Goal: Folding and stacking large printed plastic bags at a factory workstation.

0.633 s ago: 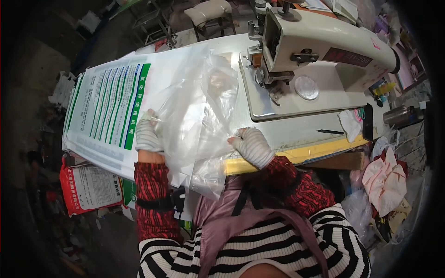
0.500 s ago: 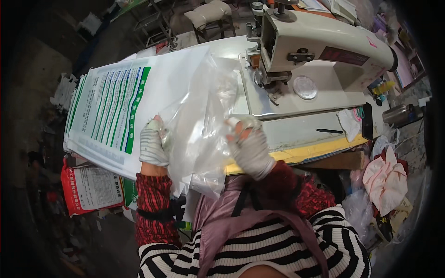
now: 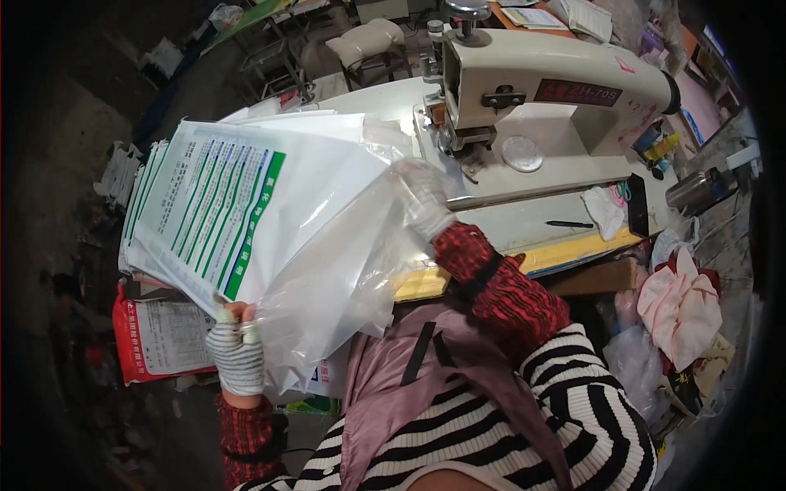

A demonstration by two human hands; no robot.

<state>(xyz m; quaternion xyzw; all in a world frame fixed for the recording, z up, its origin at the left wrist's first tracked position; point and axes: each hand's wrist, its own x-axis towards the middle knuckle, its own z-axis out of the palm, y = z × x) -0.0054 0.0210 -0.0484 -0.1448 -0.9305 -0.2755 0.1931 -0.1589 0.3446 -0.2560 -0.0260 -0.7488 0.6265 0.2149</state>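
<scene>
Left hand (image 3: 236,353) grips sack (image 3: 237,204) corner with liner (image 3: 336,278); right hand (image 3: 426,196) clutches liner near sewing machine (image 3: 557,90).

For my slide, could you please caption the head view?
Gloved hands, left and right, lift a clear plastic liner and printed sack beside a sewing machine.

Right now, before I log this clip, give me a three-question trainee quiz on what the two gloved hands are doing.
1. True or false: the left hand grips the printed white sack at its near edge.
2. What is the right hand inside? A clear plastic liner; B pink cloth; C metal cup.
3. Which machine stands beyond the right hand?

Key: 1 true; 2 A; 3 the sewing machine.
</scene>
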